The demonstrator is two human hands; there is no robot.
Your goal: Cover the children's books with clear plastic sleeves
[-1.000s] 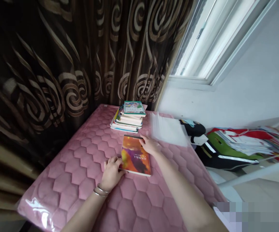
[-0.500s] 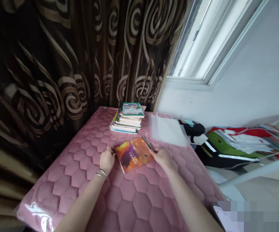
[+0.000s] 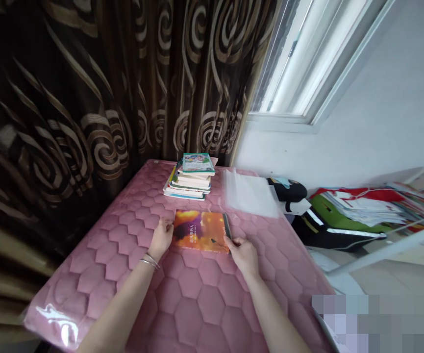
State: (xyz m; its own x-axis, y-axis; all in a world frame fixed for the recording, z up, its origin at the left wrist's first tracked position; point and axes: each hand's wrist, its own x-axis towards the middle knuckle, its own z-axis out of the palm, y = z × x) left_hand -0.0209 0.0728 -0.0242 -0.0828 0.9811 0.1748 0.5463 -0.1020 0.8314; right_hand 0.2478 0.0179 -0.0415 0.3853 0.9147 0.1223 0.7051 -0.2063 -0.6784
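Note:
A paperback book (image 3: 201, 231) with an orange, yellow and purple cover lies sideways over the pink quilted table cover (image 3: 197, 299). My left hand (image 3: 162, 236), with bangles at the wrist, pinches the book's left edge. At the opposite edge, near the lower right corner, my right hand (image 3: 244, 252) grips it with the thumb on top. The fingers underneath are partly hidden. Whether the book rests fully on the cover or is slightly raised, I cannot tell. Behind it stands a stack of books (image 3: 191, 184), topped by one with a green-edged illustrated cover.
Clear plastic sheets or sleeves (image 3: 250, 193) lie right of the stack. A patterned brown curtain (image 3: 123, 98) hangs behind and to the left. Beyond the right edge are a black and green bag (image 3: 329, 220) and piled papers (image 3: 362, 208). A white bar (image 3: 388, 250) slants at the right.
The book has turned from upright to sideways, its dark spine-side strip swinging from the far end to the right. My hands have shifted to its left and right edges. The stack stays put.

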